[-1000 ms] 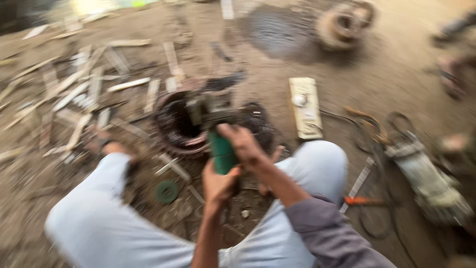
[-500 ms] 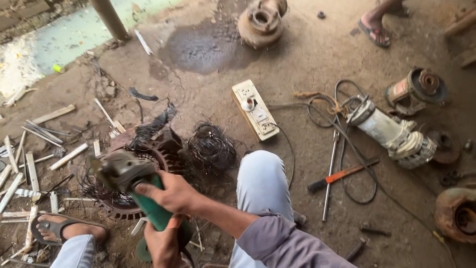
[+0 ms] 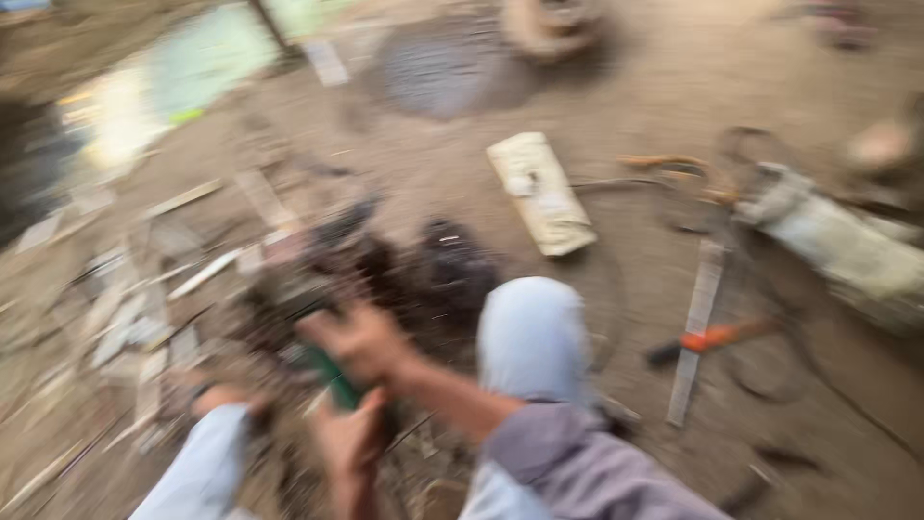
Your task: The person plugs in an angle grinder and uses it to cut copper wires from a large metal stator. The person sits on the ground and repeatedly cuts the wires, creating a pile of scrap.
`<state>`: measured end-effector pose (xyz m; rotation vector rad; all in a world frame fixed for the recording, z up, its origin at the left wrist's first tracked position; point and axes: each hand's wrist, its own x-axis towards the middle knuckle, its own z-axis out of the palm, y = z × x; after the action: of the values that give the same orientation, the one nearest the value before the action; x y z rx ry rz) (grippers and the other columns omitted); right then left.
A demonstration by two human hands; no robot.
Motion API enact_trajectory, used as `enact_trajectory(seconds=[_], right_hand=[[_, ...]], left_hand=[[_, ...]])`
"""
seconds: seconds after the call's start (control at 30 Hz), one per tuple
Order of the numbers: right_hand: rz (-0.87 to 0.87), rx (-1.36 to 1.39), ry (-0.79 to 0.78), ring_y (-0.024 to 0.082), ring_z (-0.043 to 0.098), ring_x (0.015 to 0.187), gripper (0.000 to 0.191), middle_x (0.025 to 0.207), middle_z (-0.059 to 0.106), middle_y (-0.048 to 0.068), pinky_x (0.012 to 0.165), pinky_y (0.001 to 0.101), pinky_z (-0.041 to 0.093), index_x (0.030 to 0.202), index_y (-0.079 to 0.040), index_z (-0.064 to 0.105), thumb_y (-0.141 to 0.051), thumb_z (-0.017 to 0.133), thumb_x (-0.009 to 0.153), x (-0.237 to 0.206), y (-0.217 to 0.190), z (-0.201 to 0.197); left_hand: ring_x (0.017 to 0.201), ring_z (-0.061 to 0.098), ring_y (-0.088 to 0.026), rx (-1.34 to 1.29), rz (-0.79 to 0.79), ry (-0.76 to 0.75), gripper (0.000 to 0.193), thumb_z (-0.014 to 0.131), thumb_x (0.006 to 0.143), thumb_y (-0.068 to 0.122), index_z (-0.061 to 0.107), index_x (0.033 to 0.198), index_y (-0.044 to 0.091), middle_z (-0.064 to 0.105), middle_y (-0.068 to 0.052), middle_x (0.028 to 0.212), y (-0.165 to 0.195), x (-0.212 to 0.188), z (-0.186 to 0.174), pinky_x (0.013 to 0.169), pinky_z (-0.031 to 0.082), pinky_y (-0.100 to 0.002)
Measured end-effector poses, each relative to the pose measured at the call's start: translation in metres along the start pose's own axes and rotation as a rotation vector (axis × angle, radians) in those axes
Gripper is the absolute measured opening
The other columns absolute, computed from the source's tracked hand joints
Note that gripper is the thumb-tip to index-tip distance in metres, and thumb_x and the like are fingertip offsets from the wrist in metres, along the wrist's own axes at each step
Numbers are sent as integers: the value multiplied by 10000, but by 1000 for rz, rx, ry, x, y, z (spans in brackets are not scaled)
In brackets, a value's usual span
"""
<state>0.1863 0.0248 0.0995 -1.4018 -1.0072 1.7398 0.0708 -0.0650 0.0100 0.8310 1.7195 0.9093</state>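
The view is heavily blurred. My right hand (image 3: 361,339) reaches in from a purple sleeve and grips the top of a green-handled power tool (image 3: 332,382). My left hand (image 3: 342,443) holds the same handle lower down. The tool's head sits over a dark round motor stator (image 3: 289,308) on the dirt floor. A black bundle of wire (image 3: 457,270) lies just right of it. My knee in light trousers (image 3: 534,332) is raised beside my hands.
A pale socket board (image 3: 541,193) lies beyond the knee. To the right are a flat metal strip (image 3: 695,327), an orange-handled tool (image 3: 717,337) and a grey motor body (image 3: 837,241). Scrap strips (image 3: 183,279) litter the left. A round motor part (image 3: 553,19) sits at the top.
The view has swung and blurred again. Both hands stay on the green tool, which has shifted slightly right over the stator.
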Motion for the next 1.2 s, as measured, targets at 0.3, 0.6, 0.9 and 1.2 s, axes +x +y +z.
enact_trajectory(seconds=[0.3,0.6,0.9,1.2], right_hand=[[-200,46,-164,174,693,928,597,1044,725,112,844,312,580,1237,-11,632,-541,633,963,7,18,-30],[-139,153,-148,178,672,972,578,1075,716,109,901,349,550,1241,19,638,-498,614,983,6,24,-46],[-124,84,-204,161,641,1044,590,1108,703,77,954,347,510,1244,-3,632,-514,625,948,3,22,-41],[-75,73,-227,166,637,1092,569,1147,685,98,993,354,496,1271,10,599,-466,631,961,5,24,-46]], left_hand=[[655,672,-141,-262,57,-131,417,791,689,182,658,1035,-7,709,-61,821,66,-34,12,589,559,-289],[670,651,-112,-231,72,-130,393,802,708,169,670,1041,8,705,-36,829,87,-44,24,595,545,-281],[627,641,-112,-207,19,-81,375,799,707,138,680,1043,23,701,-36,789,88,-47,15,560,530,-283],[618,648,-123,-175,-55,-91,408,787,686,115,671,1067,30,694,-45,786,91,-48,11,552,535,-296]])
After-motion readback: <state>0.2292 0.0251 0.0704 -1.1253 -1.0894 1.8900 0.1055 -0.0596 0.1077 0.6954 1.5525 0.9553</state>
